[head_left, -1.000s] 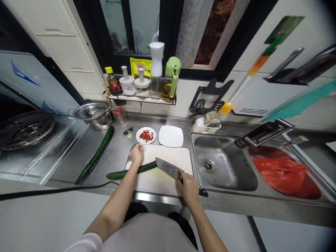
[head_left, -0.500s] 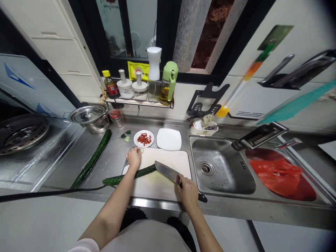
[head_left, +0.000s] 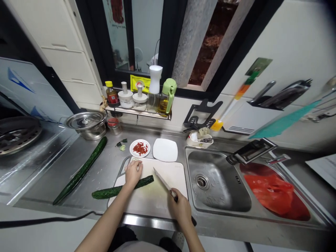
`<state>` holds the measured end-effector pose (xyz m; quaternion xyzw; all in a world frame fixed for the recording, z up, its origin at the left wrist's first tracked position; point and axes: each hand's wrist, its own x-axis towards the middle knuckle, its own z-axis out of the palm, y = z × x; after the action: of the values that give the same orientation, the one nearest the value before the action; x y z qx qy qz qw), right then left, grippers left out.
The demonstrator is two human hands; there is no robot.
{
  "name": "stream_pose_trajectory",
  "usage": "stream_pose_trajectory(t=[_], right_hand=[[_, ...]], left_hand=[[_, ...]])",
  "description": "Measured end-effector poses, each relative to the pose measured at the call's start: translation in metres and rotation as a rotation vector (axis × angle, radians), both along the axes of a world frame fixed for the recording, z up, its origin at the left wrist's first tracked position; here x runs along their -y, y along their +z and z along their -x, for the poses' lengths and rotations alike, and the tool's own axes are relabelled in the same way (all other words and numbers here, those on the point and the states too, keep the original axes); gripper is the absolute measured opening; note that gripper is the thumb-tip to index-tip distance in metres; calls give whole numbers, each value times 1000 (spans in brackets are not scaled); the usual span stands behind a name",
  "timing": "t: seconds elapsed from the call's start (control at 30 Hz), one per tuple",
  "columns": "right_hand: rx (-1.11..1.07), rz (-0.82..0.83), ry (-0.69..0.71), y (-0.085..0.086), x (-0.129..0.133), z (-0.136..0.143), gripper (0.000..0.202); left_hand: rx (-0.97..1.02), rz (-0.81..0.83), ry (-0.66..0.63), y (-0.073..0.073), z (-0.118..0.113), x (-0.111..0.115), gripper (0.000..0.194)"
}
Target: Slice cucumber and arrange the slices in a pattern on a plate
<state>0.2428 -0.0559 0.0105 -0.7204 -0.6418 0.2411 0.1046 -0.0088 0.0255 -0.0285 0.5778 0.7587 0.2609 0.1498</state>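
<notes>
A white cutting board (head_left: 168, 175) lies on the steel counter. Across it rests a dark green cucumber (head_left: 106, 193), its cut end on the board and its other end over the left edge. My left hand (head_left: 133, 172) is at the board's upper left, just above the cucumber, near a thin pale slice; its fingers are bent, and what they hold, if anything, is hidden. My right hand (head_left: 180, 206) grips the handle of a knife (head_left: 162, 180). The blade points up and left, apart from the cucumber's cut end.
Behind the board are a plate of red pieces (head_left: 133, 143) and a white square plate (head_left: 165, 149). A second cucumber (head_left: 81, 171) and a lidded steel pot (head_left: 90, 127) stand left. The sink (head_left: 217, 185) is right, beside a red bag (head_left: 271, 194).
The knife has moved away from the cucumber's cut end, and its blade has turned. My left hand has shifted slightly relative to the board. The whole view has shifted.
</notes>
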Motion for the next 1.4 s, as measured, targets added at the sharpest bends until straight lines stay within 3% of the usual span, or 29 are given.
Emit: stream_pose_trajectory(t=[0.17, 0.33, 0.57, 0.8, 1.4], right_hand=[[-121, 32, -4, -4, -5, 6, 34], [-137, 25, 68, -1, -14, 17, 31], [28, 89, 187, 6, -29, 30, 26], [204, 115, 278, 16, -25, 44, 29], [196, 204, 315, 23, -14, 63, 32]], left_hand=[[49, -62, -202, -6, -11, 25, 24], [101, -81, -322, -7, -14, 35, 26], [118, -48, -442, -4, -13, 38, 23], [53, -43, -513, -8, -12, 40, 27], [-69, -61, -579, -13, -10, 41, 31]])
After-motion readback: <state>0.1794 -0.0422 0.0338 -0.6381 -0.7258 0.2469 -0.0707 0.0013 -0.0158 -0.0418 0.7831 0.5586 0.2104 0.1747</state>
